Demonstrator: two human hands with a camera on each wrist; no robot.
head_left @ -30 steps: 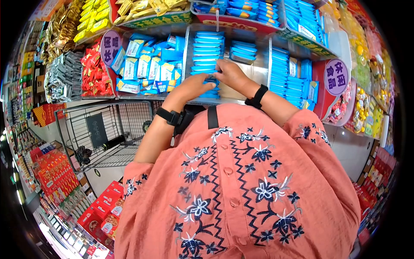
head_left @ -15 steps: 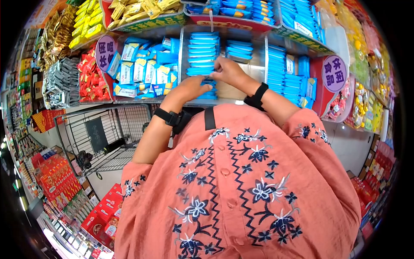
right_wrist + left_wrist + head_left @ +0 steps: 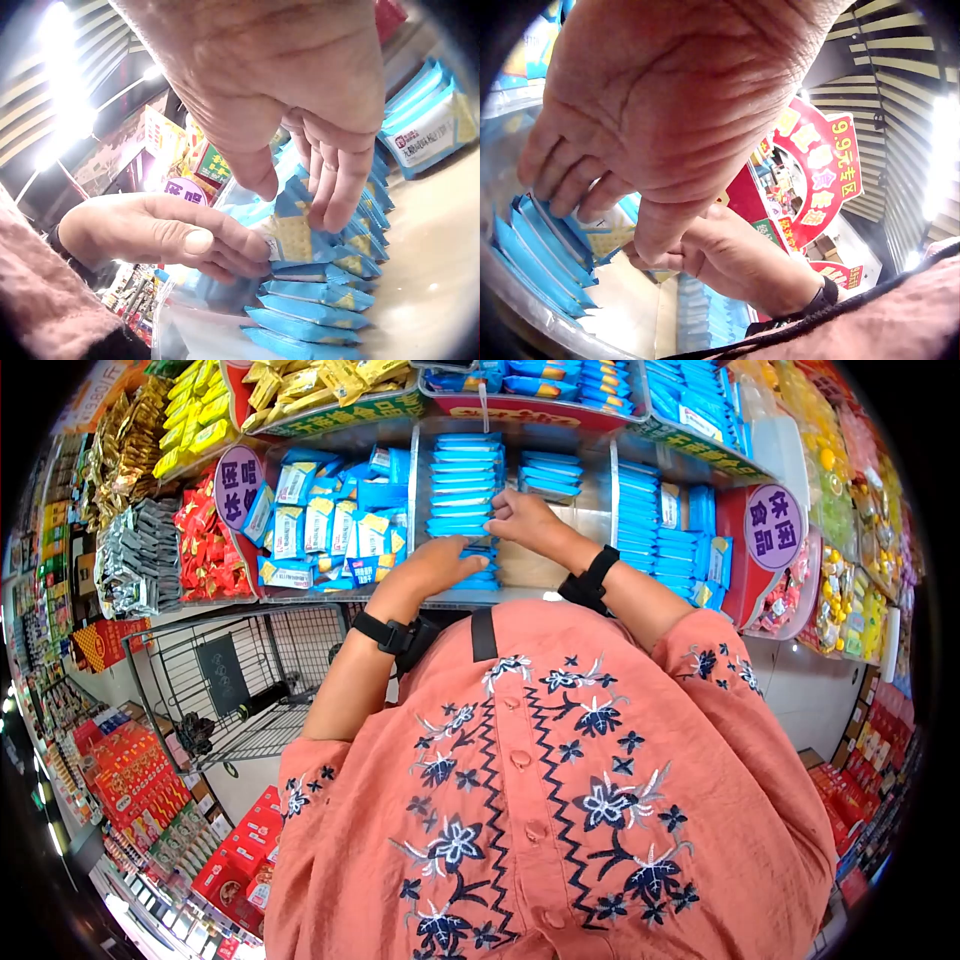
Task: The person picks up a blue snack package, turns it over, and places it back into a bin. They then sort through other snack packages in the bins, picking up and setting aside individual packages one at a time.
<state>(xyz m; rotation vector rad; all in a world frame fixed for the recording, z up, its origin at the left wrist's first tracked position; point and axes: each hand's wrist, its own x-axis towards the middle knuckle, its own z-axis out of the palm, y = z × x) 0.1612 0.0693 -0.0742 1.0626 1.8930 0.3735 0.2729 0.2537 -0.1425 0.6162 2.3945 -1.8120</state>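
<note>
A shop shelf [image 3: 530, 572] fills the top of the head view, split into compartments by clear dividers. The middle compartment holds a stack of blue cracker packets [image 3: 465, 472], with a shorter pile [image 3: 548, 472] behind it and more blue rows [image 3: 640, 510] to the right. To the left lie blue-and-yellow cracker bags [image 3: 330, 525], then red packs [image 3: 205, 545] and silver packs [image 3: 130, 555]; yellow packs [image 3: 210, 415] sit on the shelf above. Round purple signs [image 3: 238, 485] hang at the shelf ends. A wire shopping cart [image 3: 250, 665] stands below left. The person's coral embroidered blouse [image 3: 560, 780] hides the lower shelf and floor in front.

Both hands meet at the front of the blue stack. The left hand [image 3: 440, 565], with a black wrist band [image 3: 385, 632], reaches in palm down. In the right wrist view its thumb [image 3: 199, 241] and fingers pinch the near end of one cracker packet [image 3: 296, 236], which stands on the front of the row [image 3: 315, 304]. In the left wrist view its fingers [image 3: 555, 172] touch the packet edges.

The right hand [image 3: 522, 520] hangs over the same packet with fingers [image 3: 337, 191] bent down, their tips touching its far side and the thumb just beside its near side. Whether it grips cannot be told.
</note>
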